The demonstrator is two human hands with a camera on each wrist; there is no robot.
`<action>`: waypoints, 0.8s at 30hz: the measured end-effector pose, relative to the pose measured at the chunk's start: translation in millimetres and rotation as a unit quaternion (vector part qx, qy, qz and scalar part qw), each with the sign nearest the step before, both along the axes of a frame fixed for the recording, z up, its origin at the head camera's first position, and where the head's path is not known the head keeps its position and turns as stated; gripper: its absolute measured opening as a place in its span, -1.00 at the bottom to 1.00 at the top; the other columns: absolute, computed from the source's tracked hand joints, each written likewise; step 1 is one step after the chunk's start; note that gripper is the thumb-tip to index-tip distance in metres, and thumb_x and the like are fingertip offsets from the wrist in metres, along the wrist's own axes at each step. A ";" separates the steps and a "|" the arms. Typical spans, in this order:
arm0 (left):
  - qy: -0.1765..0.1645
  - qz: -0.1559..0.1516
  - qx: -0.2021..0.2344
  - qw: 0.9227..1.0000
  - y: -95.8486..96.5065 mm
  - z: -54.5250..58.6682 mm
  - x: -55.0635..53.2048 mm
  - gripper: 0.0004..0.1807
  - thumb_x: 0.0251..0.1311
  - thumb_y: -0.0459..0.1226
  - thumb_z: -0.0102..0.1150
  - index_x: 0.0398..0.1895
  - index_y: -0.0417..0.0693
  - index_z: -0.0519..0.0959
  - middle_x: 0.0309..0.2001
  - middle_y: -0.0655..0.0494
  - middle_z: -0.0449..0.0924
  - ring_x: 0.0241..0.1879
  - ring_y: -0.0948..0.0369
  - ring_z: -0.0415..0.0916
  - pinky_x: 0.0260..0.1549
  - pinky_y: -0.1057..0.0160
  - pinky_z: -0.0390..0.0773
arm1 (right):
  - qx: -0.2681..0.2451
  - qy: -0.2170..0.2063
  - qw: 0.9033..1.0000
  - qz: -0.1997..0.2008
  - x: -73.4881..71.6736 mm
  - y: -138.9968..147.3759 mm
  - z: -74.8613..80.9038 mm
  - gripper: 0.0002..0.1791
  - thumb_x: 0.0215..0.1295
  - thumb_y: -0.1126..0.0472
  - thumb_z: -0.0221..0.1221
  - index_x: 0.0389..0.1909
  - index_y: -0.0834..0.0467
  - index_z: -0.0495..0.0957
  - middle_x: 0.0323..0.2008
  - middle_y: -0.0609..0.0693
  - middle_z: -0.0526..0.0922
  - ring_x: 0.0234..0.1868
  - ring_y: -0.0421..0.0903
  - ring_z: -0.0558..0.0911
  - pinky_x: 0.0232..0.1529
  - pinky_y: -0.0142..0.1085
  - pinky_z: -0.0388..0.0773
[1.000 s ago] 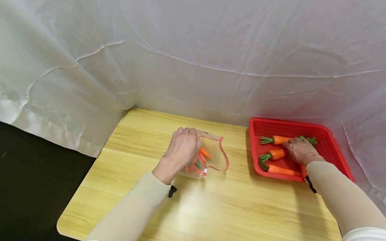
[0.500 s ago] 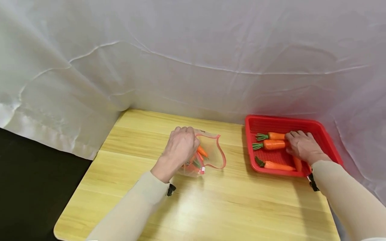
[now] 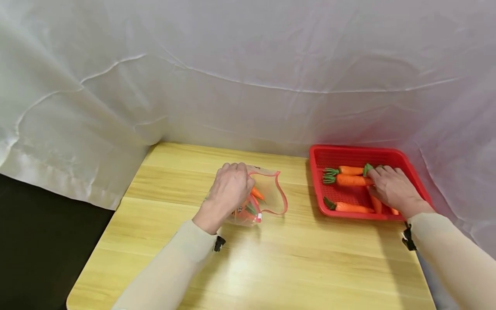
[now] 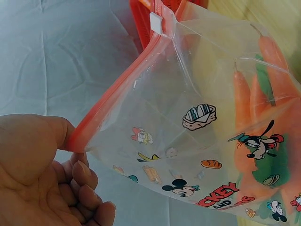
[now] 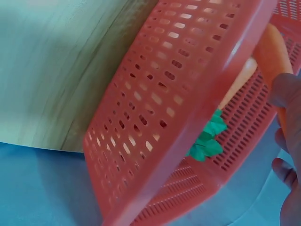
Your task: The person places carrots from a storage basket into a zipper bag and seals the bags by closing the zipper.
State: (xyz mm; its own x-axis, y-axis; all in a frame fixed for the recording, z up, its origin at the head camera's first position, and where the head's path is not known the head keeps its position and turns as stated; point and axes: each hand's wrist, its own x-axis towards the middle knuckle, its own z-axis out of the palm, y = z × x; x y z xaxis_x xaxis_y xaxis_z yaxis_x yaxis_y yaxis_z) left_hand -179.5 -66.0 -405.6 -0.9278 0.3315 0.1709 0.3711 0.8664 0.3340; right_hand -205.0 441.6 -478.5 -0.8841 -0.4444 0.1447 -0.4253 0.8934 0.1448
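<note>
My left hand [image 3: 231, 186] pinches the pink zip edge of a clear zip bag [image 4: 155, 99] between thumb and fingers. The bag, printed with cartoon figures, gapes toward the right, and several orange carrots [image 4: 243, 101] lie inside it. At the right, my right hand [image 3: 394, 188] is down in a red plastic basket [image 3: 317, 189]. The right wrist view shows its thumb and fingers gripping a carrot [image 5: 272, 54]. Left of that hand lie carrots with green tops, such as an upper one [image 3: 352, 180] and a lower one [image 3: 353, 208].
Both bag and basket stand on a light wooden table [image 3: 271, 262], the basket near its back right. A pale cloth [image 3: 232, 77] hangs behind the table. Dark floor [image 3: 35, 241] shows beyond its left edge.
Inside the basket, my right hand has shifted and carrots have moved; the two upper ones now lie closer together. A leafy green top shows beside its fingers. My left hand keeps its hold.
</note>
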 end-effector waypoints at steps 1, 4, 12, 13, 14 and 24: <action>0.000 0.002 0.000 1.000 0.0 -0.2 -0.5 -0.75 0.40 -0.29 0.01 -0.51 -0.05 0.39 -0.52 0.08 0.41 -0.39 0.05 0.36 -0.25 0.15 0.40 | 0.002 -0.001 1.000 0.000 0.5 -0.4 1.2 -0.52 0.04 0.20 0.50 -0.09 0.19 0.46 -0.23 0.16 0.62 -0.10 0.28 0.56 -0.16 0.12 0.44; 0.003 0.004 0.002 1.000 0.3 -0.7 -2.6 -0.75 0.39 -0.29 0.01 -0.51 -0.05 0.40 -0.51 0.08 0.42 -0.39 0.05 0.37 -0.24 0.13 0.43 | 0.010 -0.001 1.000 -0.002 1.4 -1.7 2.9 -0.51 0.03 0.17 0.52 -0.13 0.19 0.46 -0.25 0.15 0.62 -0.13 0.26 0.55 -0.19 0.09 0.42; 0.004 -0.001 0.003 1.000 0.0 -0.9 -7.2 -0.74 0.37 -0.31 0.01 -0.54 -0.05 0.38 -0.55 0.08 0.37 -0.43 0.06 0.36 -0.31 0.16 0.40 | 0.022 0.033 0.999 0.016 2.7 -8.9 2.2 -0.47 -0.04 0.20 0.55 -0.11 0.25 0.48 -0.20 0.23 0.60 -0.04 0.31 0.54 -0.16 0.17 0.41; 0.004 0.000 0.003 1.000 -0.3 -1.1 -7.6 -0.74 0.36 -0.32 0.01 -0.55 -0.05 0.38 -0.55 0.08 0.37 -0.43 0.06 0.36 -0.32 0.17 0.39 | 0.024 0.036 0.999 0.019 2.4 -10.2 2.7 -0.46 -0.04 0.20 0.55 -0.10 0.25 0.48 -0.19 0.23 0.61 -0.04 0.31 0.54 -0.16 0.16 0.41; 0.004 0.001 0.004 1.000 -0.6 -1.2 -8.0 -0.75 0.35 -0.32 0.01 -0.55 -0.05 0.38 -0.55 0.08 0.36 -0.44 0.06 0.35 -0.33 0.17 0.39 | 0.028 0.037 0.999 0.021 1.9 -11.3 3.0 -0.45 -0.05 0.20 0.56 -0.10 0.25 0.49 -0.19 0.23 0.62 -0.03 0.31 0.54 -0.16 0.16 0.40; -0.011 0.011 0.003 1.000 -1.0 -0.5 -10.9 -0.77 0.38 -0.29 -0.01 -0.50 -0.06 0.39 -0.51 0.06 0.42 -0.40 0.05 0.35 -0.29 0.17 0.38 | 0.062 0.041 0.997 0.030 -0.5 -18.1 11.3 -0.48 -0.07 0.15 0.57 -0.20 0.24 0.48 -0.26 0.20 0.64 -0.10 0.27 0.50 -0.18 0.10 0.34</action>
